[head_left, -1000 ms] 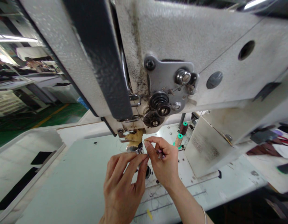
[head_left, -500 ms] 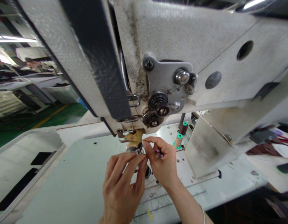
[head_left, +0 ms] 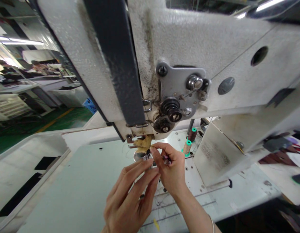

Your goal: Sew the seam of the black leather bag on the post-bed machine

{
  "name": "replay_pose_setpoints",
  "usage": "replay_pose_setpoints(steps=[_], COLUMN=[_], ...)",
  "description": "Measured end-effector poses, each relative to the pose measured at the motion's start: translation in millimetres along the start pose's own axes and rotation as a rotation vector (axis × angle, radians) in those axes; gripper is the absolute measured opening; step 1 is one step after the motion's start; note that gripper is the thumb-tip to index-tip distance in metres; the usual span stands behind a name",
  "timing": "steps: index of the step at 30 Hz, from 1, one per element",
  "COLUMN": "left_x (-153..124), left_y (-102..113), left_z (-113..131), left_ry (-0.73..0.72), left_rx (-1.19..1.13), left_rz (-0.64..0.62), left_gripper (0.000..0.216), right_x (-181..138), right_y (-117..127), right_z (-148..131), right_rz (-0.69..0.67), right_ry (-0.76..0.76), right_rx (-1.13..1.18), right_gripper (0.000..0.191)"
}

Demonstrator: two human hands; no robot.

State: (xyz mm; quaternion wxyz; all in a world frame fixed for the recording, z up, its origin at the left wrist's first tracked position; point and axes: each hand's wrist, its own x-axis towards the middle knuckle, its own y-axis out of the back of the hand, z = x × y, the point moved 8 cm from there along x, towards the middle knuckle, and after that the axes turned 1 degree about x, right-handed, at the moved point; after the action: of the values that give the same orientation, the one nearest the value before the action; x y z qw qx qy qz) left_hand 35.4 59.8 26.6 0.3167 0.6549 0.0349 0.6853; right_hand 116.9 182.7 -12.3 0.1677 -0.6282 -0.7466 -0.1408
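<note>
A large white industrial sewing machine point(head_left: 189, 42) fills the upper view, with its tension discs point(head_left: 170, 108) on a metal plate. Below the head, both my hands meet at the needle area point(head_left: 142, 152). My right hand point(head_left: 170, 170) is closed in a pinch, thumb and forefinger pressed together right beside the needle bar, on something too fine to make out, maybe thread. My left hand point(head_left: 130, 197) reaches up from below with fingers extended, the tips touching the same spot. A yellowish scrap point(head_left: 143, 144) hangs under the machine head.
Two thread spools with green tops point(head_left: 189, 142) stand behind the needle on the pale green table point(head_left: 74, 191). Black fabric pieces point(head_left: 18, 191) lie in a white tray at the left. Dark scraps lie at the far right. A green factory floor shows beyond.
My left hand has dropped slightly and its fingers have stretched out more. My right hand's pinch stays at the needle. The view has shifted a little.
</note>
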Motion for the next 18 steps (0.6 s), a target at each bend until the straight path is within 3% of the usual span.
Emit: replay_pose_setpoints(steps=[2, 4, 7, 10, 18], left_x=[-4.3, -4.5, 5.1, 13.7, 13.3], left_y=[12.1, 18.7, 3.0, -13.4, -18.4], left_z=[-4.7, -20.9, -50.0, -65.9, -72.8], left_ry=[0.052, 0.201, 0.414, 0.472, 0.536], left_rx=[-0.021, -0.025, 0.004, -0.026, -0.084], left_rz=[0.129, 0.221, 0.070, -0.088, -0.089], left_gripper=[0.038, 0.032, 0.016, 0.008, 0.012], right_x=[0.3, 0.3, -0.4, -1.0, -0.9], right_y=[0.7, 0.6, -0.3, 0.2, 0.2], right_z=[-0.7, -0.9, 0.2, 0.9, 0.8], right_rz=[0.010, 0.007, -0.004, 0.008, 0.021], right_ry=[0.010, 0.012, 0.003, 0.005, 0.002], right_rx=[-0.018, -0.029, -0.028, -0.034, -0.042], right_gripper=[0.012, 0.012, 0.012, 0.012, 0.012])
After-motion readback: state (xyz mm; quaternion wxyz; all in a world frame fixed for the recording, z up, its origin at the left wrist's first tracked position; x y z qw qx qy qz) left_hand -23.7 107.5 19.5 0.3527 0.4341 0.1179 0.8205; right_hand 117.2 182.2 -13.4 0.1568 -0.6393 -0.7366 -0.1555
